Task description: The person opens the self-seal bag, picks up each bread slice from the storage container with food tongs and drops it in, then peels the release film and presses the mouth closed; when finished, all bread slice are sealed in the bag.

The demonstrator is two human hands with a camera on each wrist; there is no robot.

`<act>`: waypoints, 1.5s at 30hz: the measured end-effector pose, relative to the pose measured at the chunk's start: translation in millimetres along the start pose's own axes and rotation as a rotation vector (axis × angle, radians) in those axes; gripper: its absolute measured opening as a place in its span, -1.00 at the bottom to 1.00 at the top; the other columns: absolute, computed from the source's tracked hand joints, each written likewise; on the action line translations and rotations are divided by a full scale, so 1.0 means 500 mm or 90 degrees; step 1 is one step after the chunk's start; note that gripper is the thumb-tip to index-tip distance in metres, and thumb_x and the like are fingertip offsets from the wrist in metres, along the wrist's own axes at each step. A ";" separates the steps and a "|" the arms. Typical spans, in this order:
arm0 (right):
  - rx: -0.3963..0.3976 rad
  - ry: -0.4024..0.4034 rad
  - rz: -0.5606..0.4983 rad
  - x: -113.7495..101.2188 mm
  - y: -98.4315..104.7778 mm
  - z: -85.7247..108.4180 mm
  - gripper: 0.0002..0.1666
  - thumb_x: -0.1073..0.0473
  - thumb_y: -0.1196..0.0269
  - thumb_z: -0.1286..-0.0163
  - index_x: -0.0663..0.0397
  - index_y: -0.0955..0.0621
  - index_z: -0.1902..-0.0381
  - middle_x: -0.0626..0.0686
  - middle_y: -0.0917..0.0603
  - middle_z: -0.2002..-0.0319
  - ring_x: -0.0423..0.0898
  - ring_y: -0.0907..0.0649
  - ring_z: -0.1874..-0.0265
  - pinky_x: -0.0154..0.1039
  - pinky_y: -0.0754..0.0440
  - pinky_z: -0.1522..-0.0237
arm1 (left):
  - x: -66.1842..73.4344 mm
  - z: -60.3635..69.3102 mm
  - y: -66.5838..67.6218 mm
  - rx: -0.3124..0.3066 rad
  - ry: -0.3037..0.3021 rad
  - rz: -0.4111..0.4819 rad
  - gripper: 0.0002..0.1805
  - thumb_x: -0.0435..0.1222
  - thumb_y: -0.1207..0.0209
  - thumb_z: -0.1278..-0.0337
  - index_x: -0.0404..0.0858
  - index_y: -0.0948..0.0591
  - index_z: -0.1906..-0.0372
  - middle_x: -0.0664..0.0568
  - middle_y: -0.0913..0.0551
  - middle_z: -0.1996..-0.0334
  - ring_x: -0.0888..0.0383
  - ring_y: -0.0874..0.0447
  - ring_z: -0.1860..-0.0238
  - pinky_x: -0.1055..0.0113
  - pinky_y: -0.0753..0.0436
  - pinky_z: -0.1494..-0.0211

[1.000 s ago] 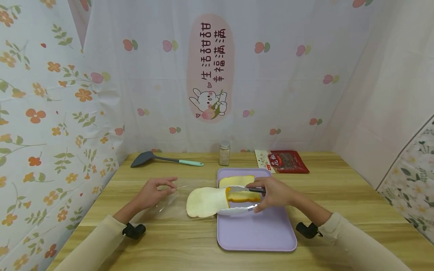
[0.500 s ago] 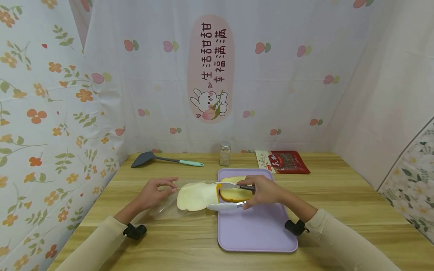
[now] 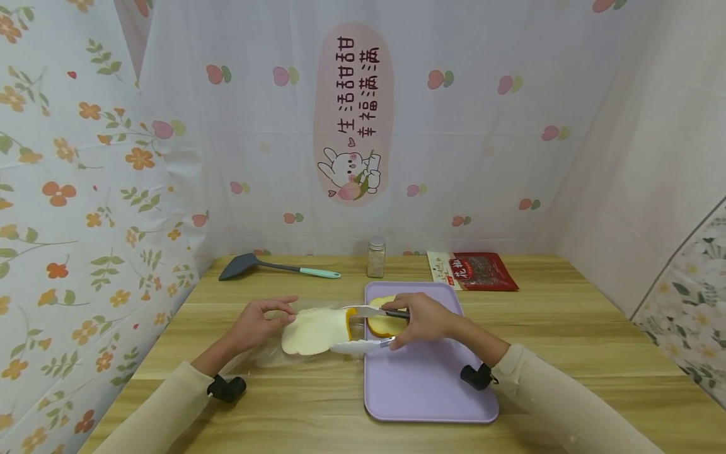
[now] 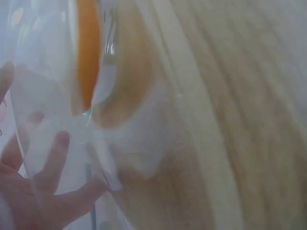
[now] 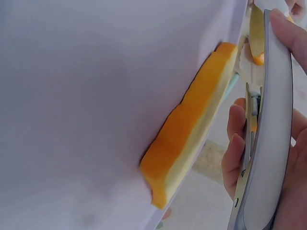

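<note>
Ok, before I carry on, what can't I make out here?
- Head: right part of the top of the bread slice on the tray, hidden by the right hand.
- Left wrist: whether the left hand grips the clear film; blur and glare.
- Right wrist: the rest of the tongs, cut off by the bottom edge.
- Head: fine print on the red-and-white packet, too small.

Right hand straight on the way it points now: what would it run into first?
The left hand, most likely: the bread slice in the tongs leads, its far end appearing right beside that hand. Clear plastic is there too, and depth is unclear, so that may touch first.
</note>
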State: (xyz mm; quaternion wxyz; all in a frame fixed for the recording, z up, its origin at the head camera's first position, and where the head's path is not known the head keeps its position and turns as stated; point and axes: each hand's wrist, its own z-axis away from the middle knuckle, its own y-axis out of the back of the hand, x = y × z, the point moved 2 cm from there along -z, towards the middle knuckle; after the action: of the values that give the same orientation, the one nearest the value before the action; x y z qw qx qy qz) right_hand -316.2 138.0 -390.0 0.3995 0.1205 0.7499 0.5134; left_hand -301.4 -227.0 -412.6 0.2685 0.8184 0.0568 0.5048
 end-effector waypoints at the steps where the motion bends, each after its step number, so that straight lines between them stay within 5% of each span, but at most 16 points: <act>1: 0.001 -0.004 0.003 -0.001 -0.001 -0.003 -0.06 -0.19 -0.63 0.17 0.05 -0.64 -0.19 -0.08 -0.69 0.09 -0.18 -0.52 0.25 -0.31 -0.47 0.25 | 0.000 0.000 0.000 -0.001 0.000 0.002 -0.91 -0.37 -0.28 -0.25 -0.29 -0.76 0.23 -0.32 -0.54 -0.22 -0.33 -0.39 -0.32 -0.31 -0.31 -0.28; 8: -0.004 -0.038 0.013 -0.015 -0.006 -0.019 -0.06 -0.20 -0.64 0.19 0.00 -0.64 -0.19 -0.12 -0.68 0.11 -0.18 -0.53 0.24 -0.29 -0.45 0.23 | 0.005 0.003 -0.002 -0.001 -0.002 -0.002 -0.90 -0.34 -0.27 -0.28 -0.26 -0.76 0.21 -0.30 -0.52 -0.25 -0.32 -0.35 -0.35 -0.25 -0.46 -0.18; 28: -0.006 -0.012 0.045 -0.031 -0.012 -0.038 -0.04 -0.18 -0.64 0.18 0.03 -0.62 -0.22 -0.05 -0.68 0.07 -0.14 -0.58 0.20 -0.28 -0.49 0.20 | 0.006 0.006 0.000 0.016 0.002 -0.007 -0.89 -0.32 -0.28 -0.27 -0.25 -0.76 0.20 -0.25 -0.53 -0.26 -0.29 -0.40 -0.33 -0.03 -0.61 -0.06; 36: -0.003 -0.005 0.010 -0.029 -0.014 -0.037 -0.04 -0.15 -0.64 0.17 0.07 -0.62 -0.21 -0.02 -0.69 0.08 -0.11 -0.57 0.19 -0.28 -0.47 0.18 | 0.008 0.005 0.001 0.032 0.003 -0.024 -0.92 -0.32 -0.30 -0.25 -0.22 -0.76 0.24 -0.26 -0.55 -0.24 -0.28 -0.44 -0.30 0.38 -0.62 0.16; 45: -0.011 -0.010 0.027 -0.021 -0.024 -0.039 -0.03 -0.22 -0.63 0.20 0.04 -0.63 -0.20 -0.11 -0.69 0.04 -0.21 -0.59 0.13 -0.29 -0.53 0.08 | 0.003 0.006 -0.002 0.035 -0.011 -0.015 -0.92 -0.34 -0.30 -0.23 -0.25 -0.76 0.24 -0.26 -0.54 -0.24 -0.26 -0.42 -0.33 -0.02 -0.59 -0.06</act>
State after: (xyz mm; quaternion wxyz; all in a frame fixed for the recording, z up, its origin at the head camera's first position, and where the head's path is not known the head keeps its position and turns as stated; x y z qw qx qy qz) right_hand -320.7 113.3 -392.5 0.3952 0.1366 0.7398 0.5271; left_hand -297.9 -226.6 -412.9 0.2526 0.8292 0.0779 0.4925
